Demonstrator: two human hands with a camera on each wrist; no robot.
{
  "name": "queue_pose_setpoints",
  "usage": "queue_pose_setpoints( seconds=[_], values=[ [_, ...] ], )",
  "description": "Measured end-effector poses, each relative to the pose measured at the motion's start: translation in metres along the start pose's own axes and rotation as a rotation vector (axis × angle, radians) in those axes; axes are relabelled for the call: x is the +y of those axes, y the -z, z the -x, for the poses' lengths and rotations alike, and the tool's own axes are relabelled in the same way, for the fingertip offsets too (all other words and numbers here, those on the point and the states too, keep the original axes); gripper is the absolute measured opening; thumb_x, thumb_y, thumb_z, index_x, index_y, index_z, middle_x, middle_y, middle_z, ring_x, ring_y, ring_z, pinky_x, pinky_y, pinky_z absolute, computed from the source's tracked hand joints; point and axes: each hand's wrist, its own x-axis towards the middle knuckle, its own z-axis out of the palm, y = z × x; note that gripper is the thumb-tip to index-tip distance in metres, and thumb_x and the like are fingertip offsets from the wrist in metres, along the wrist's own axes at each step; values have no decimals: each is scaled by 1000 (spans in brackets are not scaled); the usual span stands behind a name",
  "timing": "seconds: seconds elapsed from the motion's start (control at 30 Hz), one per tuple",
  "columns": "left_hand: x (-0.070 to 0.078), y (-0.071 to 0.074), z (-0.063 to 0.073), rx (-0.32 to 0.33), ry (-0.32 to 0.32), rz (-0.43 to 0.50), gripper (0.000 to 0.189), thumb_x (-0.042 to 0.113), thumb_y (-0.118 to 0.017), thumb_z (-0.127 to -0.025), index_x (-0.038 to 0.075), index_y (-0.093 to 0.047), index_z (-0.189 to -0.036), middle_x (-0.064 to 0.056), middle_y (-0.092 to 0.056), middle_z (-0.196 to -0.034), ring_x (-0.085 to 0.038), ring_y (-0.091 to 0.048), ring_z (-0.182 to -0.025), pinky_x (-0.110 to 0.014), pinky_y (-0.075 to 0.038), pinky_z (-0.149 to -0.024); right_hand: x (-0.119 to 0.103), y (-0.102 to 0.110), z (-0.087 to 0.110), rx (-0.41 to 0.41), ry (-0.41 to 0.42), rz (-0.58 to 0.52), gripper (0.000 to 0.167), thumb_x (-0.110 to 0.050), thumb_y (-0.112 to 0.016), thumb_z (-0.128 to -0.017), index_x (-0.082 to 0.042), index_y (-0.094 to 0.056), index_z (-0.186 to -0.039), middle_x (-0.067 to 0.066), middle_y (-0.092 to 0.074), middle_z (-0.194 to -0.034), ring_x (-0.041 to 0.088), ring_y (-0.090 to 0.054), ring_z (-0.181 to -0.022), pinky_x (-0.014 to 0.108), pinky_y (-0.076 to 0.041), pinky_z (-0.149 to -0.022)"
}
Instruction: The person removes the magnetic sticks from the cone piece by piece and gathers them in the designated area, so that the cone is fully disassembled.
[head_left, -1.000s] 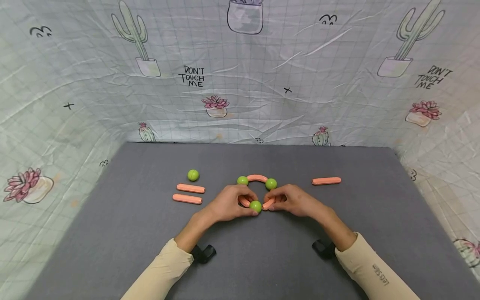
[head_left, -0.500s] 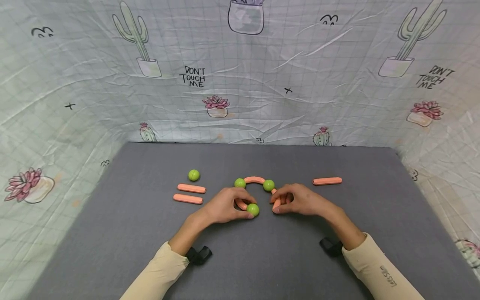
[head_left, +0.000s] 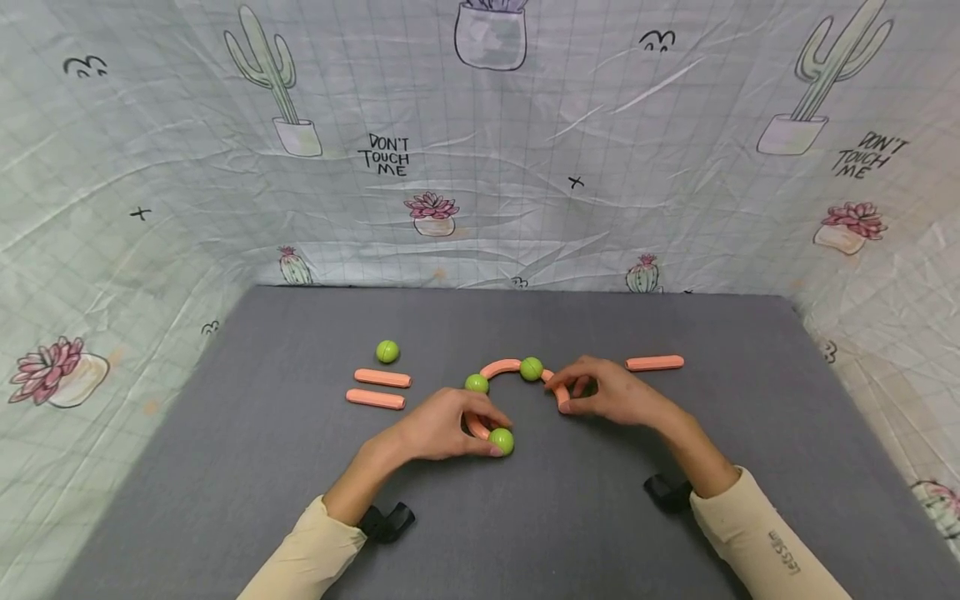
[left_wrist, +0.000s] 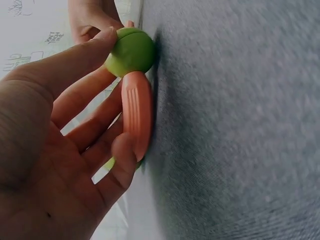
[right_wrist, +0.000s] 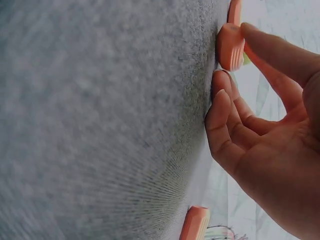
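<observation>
Grey table (head_left: 562, 517), curved chain (head_left: 501, 366)
My left hand (head_left: 442, 427) pinches its end ball (head_left: 502, 442), my right hand (head_left: 613, 392) its end rod (head_left: 563, 398), likely for steadiness.

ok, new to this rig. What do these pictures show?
No robot: a person's bare left hand and right hand do the work. The wide picture comes from a head camera looking down; the close-ups come from wrist cameras, likely the black devices. On the gray table lie a loose green ball and two orange sticks at left, one more stick at right. Between the hands curves a chain of balls and sticks: the left hand pinches the green end ball, the right the stick at the other end.
</observation>
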Motion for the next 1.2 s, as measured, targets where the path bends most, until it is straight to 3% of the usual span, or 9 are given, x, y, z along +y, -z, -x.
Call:
queue_pose_setpoints(
  seconds=[0.17,0.33,0.53,0.77,1.0,1.2],
  values=[
    [5,-1,1,-45,10,49,32,28,-87,-86,20,-80,-116,9,-79,-99,0,-71,-81,-21,-57,-76,4,4,-4,7,7,-30,45,-7,-79,-92,-10,-69,-136,13,-72,-128,23,-68,-100,31,-56,-83],
    [11,0,-1,-70,15,112,32,29,-83,-91,18,-79,-120,6,-79,-100,-6,-73,-82,-23,-58,-75,5,8,-6,6,-39,-56,57,-5,-77,-93,-9,-58,-146,15,-72,-121,25,-70,-103,35,-57,-86],
    [12,2,-9,55,9,185,31,25,-79,-95,11,-77,-122,0,-79,-107,-13,-73,-89,-28,-56,-74,1,5,-9,21,-97,-24,56,-12,-76,-95,-4,-55,-147,12,-72,-114,21,-69,-101,36,-55,-87],
    [8,4,-26,215,20,165,27,25,-79,-94,11,-78,-117,0,-76,-101,-8,-69,-91,-29,-54,-77,-2,0,-20,42,-185,17,38,-15,-73,-98,-1,-66,-133,7,-74,-94,13,-63,-76,26,-47,-66],
    [-3,2,-40,292,17,128,26,21,-80,-93,10,-78,-117,-8,-74,-111,-18,-65,-92,-37,-53,-81,-4,-1,-25,27,-228,48,33,-16,-72,-98,-2,-69,-128,5,-74,-84,12,-60,-69,27,-45,-62],
    [-10,2,-45,306,61,44,43,24,-82,-92,13,-70,-132,-12,-64,-126,-29,-63,-112,-48,-53,-95,-6,-2,-27,19,-248,1,34,-15,-71,-99,-2,-68,-130,7,-76,-92,13,-65,-75,29,-48,-65]
  ],
)
